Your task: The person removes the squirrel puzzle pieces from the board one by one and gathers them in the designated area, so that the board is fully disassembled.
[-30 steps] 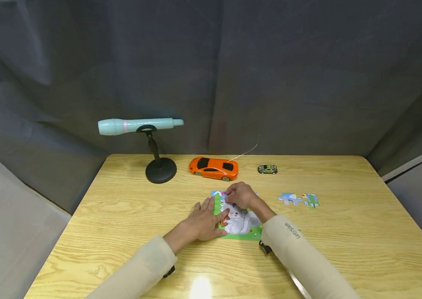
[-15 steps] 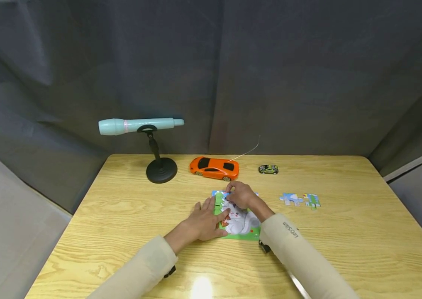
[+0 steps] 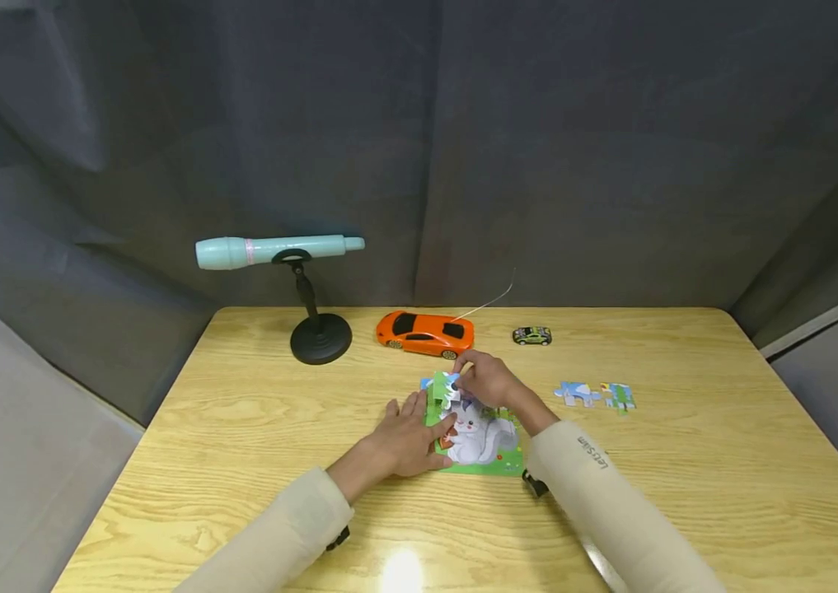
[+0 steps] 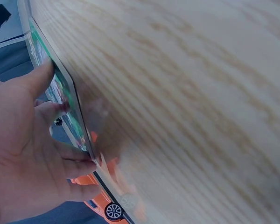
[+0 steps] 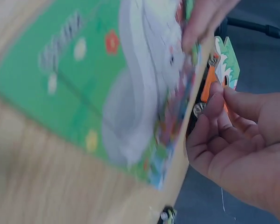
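A jigsaw puzzle (image 3: 493,468) with a white squirrel on green lies in the middle of the table. My left hand (image 3: 402,441) rests with spread fingers on its left side, and in the left wrist view the fingertips (image 4: 86,166) are at the board's edge. Between thumb and finger, my right hand (image 3: 491,380) pinches a green and white puzzle piece (image 5: 227,60), raised over the puzzle's top left part. That hand hides some of the puzzle's upper edge. Two loose puzzle pieces, one mostly blue (image 3: 576,393) and one mostly green (image 3: 620,396), lie to the right.
Behind the puzzle stand an orange toy car (image 3: 426,333) with a thin wire and a small patterned toy car (image 3: 532,335). At the back left, a light blue microphone (image 3: 270,249) sits on a black stand (image 3: 320,338). A dark curtain (image 3: 574,165) hangs behind the table.
My right hand has lifted the green and white puzzle piece off the puzzle's top left and moved slightly up and right. My left hand stays in place.
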`<state>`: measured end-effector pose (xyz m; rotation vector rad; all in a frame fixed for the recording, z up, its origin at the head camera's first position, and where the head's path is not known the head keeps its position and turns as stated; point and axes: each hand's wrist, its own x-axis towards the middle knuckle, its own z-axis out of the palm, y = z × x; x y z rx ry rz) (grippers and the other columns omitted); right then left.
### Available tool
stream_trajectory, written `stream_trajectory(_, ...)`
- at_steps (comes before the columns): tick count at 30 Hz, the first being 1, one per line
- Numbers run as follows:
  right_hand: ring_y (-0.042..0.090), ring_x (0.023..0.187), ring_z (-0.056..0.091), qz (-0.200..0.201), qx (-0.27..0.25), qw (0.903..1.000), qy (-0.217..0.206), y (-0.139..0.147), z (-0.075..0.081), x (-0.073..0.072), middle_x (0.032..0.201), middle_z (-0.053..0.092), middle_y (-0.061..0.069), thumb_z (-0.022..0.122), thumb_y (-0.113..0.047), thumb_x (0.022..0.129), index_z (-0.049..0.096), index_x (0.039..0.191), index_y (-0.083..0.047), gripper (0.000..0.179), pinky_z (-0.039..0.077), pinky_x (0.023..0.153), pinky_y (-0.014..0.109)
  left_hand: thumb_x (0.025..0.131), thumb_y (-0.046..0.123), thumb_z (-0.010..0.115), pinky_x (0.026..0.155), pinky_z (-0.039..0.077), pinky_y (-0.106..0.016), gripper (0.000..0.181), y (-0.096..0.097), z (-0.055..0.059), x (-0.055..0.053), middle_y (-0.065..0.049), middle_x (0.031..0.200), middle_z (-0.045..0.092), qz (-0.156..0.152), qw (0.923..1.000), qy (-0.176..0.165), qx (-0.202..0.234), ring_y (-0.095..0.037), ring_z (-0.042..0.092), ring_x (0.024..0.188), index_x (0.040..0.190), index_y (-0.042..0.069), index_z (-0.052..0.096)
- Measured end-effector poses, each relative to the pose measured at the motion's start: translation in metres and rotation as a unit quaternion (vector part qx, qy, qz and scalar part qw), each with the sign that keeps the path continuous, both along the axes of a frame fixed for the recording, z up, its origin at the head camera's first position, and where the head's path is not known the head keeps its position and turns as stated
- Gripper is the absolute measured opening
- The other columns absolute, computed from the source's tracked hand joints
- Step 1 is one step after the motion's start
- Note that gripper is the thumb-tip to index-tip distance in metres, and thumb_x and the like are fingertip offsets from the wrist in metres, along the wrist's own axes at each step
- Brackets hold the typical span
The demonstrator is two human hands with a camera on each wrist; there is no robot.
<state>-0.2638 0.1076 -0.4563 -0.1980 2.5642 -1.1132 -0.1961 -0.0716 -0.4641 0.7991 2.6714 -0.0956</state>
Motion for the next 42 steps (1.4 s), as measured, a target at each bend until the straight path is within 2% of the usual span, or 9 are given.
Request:
stream_trajectory(4, 0.030, 0.075, 0.063, 0.013, -0.007, 0.9998, 0.010, 0.017, 0.006, 0.000, 0.087, 0.067, 0.017, 0.054, -0.008, 0.095, 0.055, 0.105, -0.005, 0.010, 0.043, 0.056, 0.026, 0.090, 0.063, 0.044, 0.114, 0.022, -0.057, 0.070, 0.000, 0.001, 0.001, -0.025, 0.156, 0.014, 0.003, 1.0000, -0.001, -0.003, -0.037, 0.015, 0.146, 0.150, 0.034, 0.025)
stream_trajectory(11, 0.036, 0.075, 0.062, 0.019, -0.002, 0.9993, 0.033, 0.055, 0.009, 0.001, 0.083, 0.066, 0.022, 0.054, -0.008, 0.095, 0.054, 0.106, -0.001, 0.013, 0.043, 0.057, 0.027, 0.090, 0.063, 0.046, 0.115, 0.021, -0.056, 0.070, 0.000, 0.000, 0.001, -0.025, 0.157, 0.013, 0.006, 1.0000, -0.002, 0.000, -0.037, 0.014, 0.147, 0.150, 0.035, 0.025)
stream_trajectory(16, 0.030, 0.073, 0.061, 0.012, 0.010, 0.9993, 0.034, 0.081, 0.009, 0.001, 0.083, 0.067, 0.020, 0.054, -0.009, 0.095, 0.054, 0.106, 0.000, 0.014, 0.042, 0.058, 0.026, 0.089, 0.063, 0.045, 0.115, 0.022, -0.056, 0.070, -0.001, -0.001, 0.002, -0.025, 0.157, 0.014, 0.003, 1.0000, 0.002, 0.001, -0.037, 0.014, 0.146, 0.150, 0.035, 0.024)
stream_trajectory(21, 0.019, 0.063, 0.053, 0.010, 0.023, 0.9994, 0.023, 0.100, 0.007, 0.003, 0.082, 0.065, 0.019, 0.053, -0.010, 0.096, 0.053, 0.107, 0.000, 0.015, 0.040, 0.055, 0.026, 0.090, 0.063, 0.046, 0.115, 0.021, -0.056, 0.070, -0.001, -0.001, 0.003, -0.026, 0.156, 0.013, 0.006, 1.0000, 0.000, 0.005, -0.037, 0.014, 0.146, 0.150, 0.034, 0.025)
stream_trajectory(23, 0.018, 0.061, 0.051, 0.005, 0.023, 0.9996, 0.017, 0.107, 0.006, 0.004, 0.081, 0.064, 0.019, 0.053, -0.010, 0.096, 0.053, 0.107, 0.000, 0.015, 0.041, 0.055, 0.027, 0.090, 0.062, 0.046, 0.115, 0.021, -0.056, 0.070, -0.002, -0.001, 0.003, -0.026, 0.156, 0.013, 0.006, 1.0000, -0.002, 0.005, -0.037, 0.014, 0.146, 0.150, 0.034, 0.025)
stream_trajectory(30, 0.021, 0.064, 0.057, -0.005, 0.015, 0.9999, 0.001, 0.123, 0.000, 0.004, 0.080, 0.065, 0.018, 0.053, -0.007, 0.095, 0.054, 0.105, 0.002, 0.013, 0.042, 0.052, 0.027, 0.089, 0.062, 0.047, 0.114, 0.022, -0.056, 0.070, -0.001, -0.001, 0.003, -0.025, 0.157, 0.014, 0.005, 1.0000, 0.001, 0.004, -0.037, 0.015, 0.146, 0.150, 0.034, 0.025)
stream_trajectory(34, 0.018, 0.059, 0.052, -0.012, 0.018, 0.9996, -0.016, 0.127, -0.001, 0.006, 0.075, 0.062, 0.015, 0.053, -0.006, 0.095, 0.054, 0.104, 0.003, 0.013, 0.040, 0.052, 0.025, 0.090, 0.062, 0.046, 0.115, 0.022, -0.056, 0.070, 0.000, -0.001, 0.002, -0.025, 0.157, 0.014, 0.002, 1.0000, 0.002, 0.004, -0.037, 0.014, 0.146, 0.150, 0.034, 0.024)
stream_trajectory(42, 0.014, 0.054, 0.050, -0.023, 0.069, 0.9971, 0.020, 0.133, -0.005, 0.006, 0.067, 0.060, 0.008, 0.057, -0.006, 0.089, 0.059, 0.097, 0.001, 0.011, 0.040, 0.051, 0.025, 0.090, 0.063, 0.045, 0.115, 0.021, -0.055, 0.071, 0.001, 0.000, 0.002, -0.025, 0.157, 0.013, 0.002, 1.0000, 0.001, 0.009, -0.037, 0.013, 0.147, 0.150, 0.035, 0.023)
